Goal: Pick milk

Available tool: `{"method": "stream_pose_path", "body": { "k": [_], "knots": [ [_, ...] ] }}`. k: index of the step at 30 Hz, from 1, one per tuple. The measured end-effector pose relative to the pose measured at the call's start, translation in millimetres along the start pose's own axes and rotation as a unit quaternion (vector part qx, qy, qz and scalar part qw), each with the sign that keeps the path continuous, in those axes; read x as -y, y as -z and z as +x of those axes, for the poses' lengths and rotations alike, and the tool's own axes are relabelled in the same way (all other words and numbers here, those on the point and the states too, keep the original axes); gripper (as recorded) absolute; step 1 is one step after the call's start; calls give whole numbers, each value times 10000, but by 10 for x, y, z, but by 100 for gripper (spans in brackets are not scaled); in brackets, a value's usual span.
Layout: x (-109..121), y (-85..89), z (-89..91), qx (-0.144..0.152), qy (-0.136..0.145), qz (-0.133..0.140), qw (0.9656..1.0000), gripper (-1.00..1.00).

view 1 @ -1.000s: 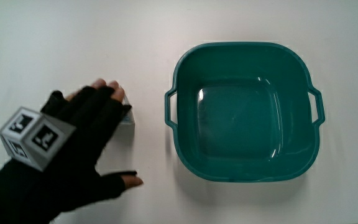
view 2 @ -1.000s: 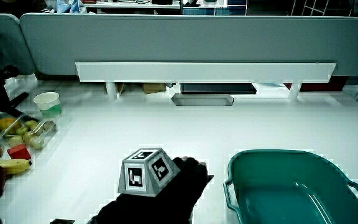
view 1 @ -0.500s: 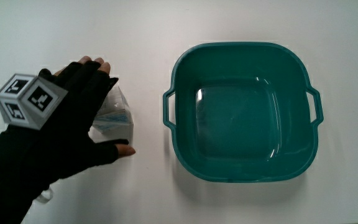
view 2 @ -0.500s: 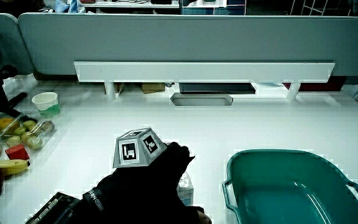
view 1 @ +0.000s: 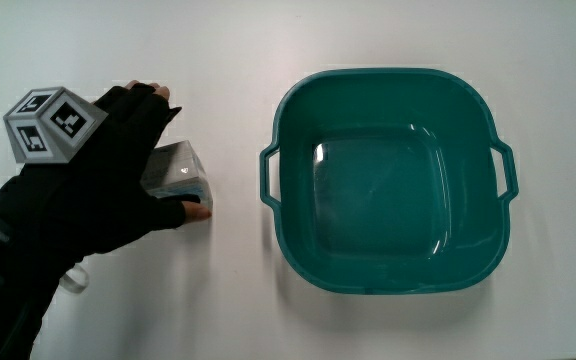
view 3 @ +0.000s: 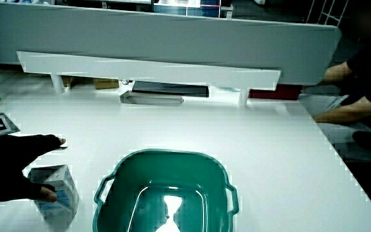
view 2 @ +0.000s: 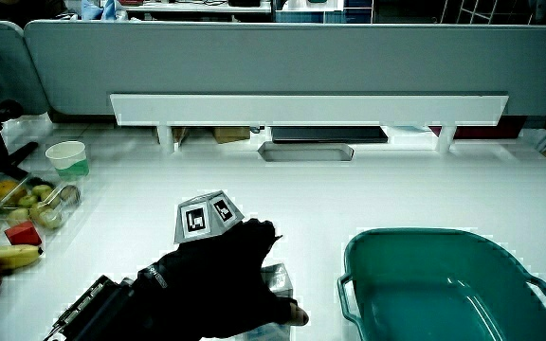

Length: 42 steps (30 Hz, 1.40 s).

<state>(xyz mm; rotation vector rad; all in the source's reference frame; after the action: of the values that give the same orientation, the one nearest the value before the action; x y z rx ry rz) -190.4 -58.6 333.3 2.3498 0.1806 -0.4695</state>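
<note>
The milk [view 1: 180, 171] is a small pale blue and white carton beside the teal basin [view 1: 388, 76] on the white table. The black-gloved hand [view 1: 113, 190] lies over it with its fingers across the top and its thumb pressed against the side nearer the person, so it is shut on the carton. The carton looks tilted under the palm, and I cannot tell whether it is off the table. Both side views show the carton [view 2: 279, 281] [view 3: 60, 192] partly hidden by the hand [view 2: 218, 284] [view 3: 8, 169]. The basin [view 2: 423, 234] [view 3: 166, 154] is empty.
At the table's edge in a side view stand a paper cup [view 2: 69, 156], a clear box of fruit [view 2: 34, 199], a red block [view 2: 22, 233] and a banana [view 2: 8, 254]. A low grey partition [view 2: 254, 57] with a white rail [view 2: 301, 107] closes off the table.
The hand's thumb has closed in on the carton and the fingers have wrapped over it. The carton has turned and tilted under the palm. The basin has not moved.
</note>
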Motion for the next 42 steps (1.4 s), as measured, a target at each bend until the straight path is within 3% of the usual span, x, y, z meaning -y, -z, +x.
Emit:
{"method": "stream_pose_path", "body": {
  "k": [14, 20, 26, 42],
  "knots": [
    [-133, 51, -85, 9, -165, -260, 9995, 0],
    [-133, 55, -87, -2, -141, -236, 9996, 0],
    [-121, 30, -77, -200, -83, -52, 9998, 17],
    [-89, -8, -23, -371, 35, 235, 9990, 61]
  ]
}}
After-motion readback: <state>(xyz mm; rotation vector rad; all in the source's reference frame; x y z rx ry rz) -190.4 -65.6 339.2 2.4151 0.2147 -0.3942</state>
